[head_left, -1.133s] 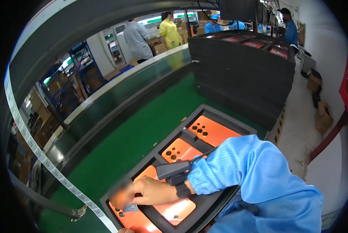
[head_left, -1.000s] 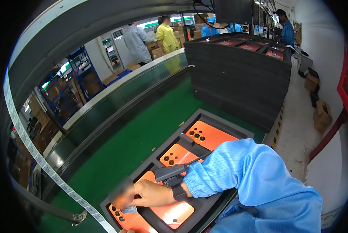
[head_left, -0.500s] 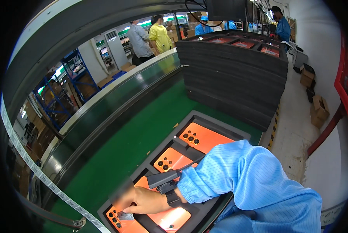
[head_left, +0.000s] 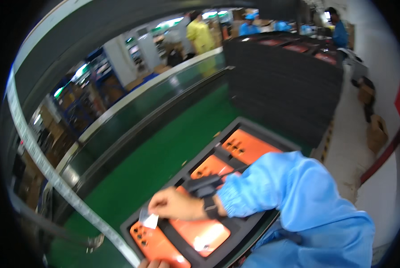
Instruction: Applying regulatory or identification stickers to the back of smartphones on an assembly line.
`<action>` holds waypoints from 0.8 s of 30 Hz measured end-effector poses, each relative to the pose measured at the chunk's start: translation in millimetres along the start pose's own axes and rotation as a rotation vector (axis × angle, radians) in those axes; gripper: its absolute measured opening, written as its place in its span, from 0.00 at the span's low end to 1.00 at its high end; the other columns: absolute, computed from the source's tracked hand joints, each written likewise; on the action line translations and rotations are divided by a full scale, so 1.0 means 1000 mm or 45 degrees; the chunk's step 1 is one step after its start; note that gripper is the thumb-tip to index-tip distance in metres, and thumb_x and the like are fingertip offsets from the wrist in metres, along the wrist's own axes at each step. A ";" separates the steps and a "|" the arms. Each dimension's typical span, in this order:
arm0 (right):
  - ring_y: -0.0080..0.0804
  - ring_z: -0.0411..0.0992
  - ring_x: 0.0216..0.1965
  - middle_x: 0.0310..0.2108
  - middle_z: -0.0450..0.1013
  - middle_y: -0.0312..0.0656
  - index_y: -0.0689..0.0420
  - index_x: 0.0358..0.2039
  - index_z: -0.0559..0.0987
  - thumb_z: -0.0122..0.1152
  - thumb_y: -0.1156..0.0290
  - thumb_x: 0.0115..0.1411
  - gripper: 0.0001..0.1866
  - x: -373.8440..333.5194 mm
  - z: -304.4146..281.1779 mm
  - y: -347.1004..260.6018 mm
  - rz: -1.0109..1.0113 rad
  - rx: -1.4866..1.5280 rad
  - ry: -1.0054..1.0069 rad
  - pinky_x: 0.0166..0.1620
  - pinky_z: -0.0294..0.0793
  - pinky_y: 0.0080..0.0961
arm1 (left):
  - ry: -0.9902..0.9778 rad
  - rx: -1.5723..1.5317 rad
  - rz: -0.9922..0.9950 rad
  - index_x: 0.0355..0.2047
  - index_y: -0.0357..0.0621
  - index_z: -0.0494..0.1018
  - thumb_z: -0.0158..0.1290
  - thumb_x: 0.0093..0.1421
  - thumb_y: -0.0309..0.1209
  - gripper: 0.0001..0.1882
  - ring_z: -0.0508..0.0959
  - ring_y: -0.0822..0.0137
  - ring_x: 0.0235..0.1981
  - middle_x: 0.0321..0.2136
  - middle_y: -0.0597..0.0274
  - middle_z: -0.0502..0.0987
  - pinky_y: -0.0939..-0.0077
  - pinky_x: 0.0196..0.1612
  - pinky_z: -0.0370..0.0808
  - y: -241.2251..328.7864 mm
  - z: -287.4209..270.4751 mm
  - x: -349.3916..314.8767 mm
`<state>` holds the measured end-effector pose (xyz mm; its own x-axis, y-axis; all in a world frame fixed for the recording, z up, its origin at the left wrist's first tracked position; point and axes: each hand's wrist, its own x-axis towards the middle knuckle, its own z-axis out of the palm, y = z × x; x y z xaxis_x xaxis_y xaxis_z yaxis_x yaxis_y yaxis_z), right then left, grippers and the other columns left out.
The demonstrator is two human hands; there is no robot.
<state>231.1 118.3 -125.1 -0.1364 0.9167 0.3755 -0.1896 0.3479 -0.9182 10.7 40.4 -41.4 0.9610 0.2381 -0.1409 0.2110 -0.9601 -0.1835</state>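
Note:
My right hand (head_left: 175, 204), in a blue striped sleeve with a black strap and dark device at the wrist, pinches a small white label (head_left: 150, 221) with a see-through edge. The label is at the camera end of the nearest orange phone (head_left: 160, 244); whether it still touches the phone is unclear. Only some fingers of my left hand (head_left: 153, 264) show, at the lower edge against that phone's side. More orange phones (head_left: 250, 146) lie camera side up in slots of a dark foam tray (head_left: 127, 224). My right forearm covers part of the tray.
The tray rests on a green conveyor belt (head_left: 164, 154). Beyond it rises a tall stack of black foam trays (head_left: 282, 85). A pale printed strip (head_left: 66, 185) crosses the left side. Cardboard boxes (head_left: 377, 134) stand along the right wall. Several people work farther back.
My right hand has lifted the label's edge off the nearest phone's back. Fingers of my left hand have come in at the lower edge. The whole view has shifted and blurred.

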 end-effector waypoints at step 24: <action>0.16 0.68 0.25 0.24 0.73 0.34 0.61 0.32 0.77 0.60 0.71 0.57 0.07 -0.004 -0.011 -0.020 0.294 0.080 -0.028 0.31 0.70 0.14 | 0.263 -0.709 -0.144 0.26 0.41 0.69 0.54 0.44 0.24 0.08 0.73 0.56 0.26 0.21 0.57 0.70 0.66 0.35 0.69 -0.027 0.022 -0.005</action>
<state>245.9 109.9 -110.0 -0.2039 0.9659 0.1594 -0.2108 0.1157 -0.9707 -4.0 67.9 -57.0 0.9302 0.3633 0.0519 0.3222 -0.8762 0.3584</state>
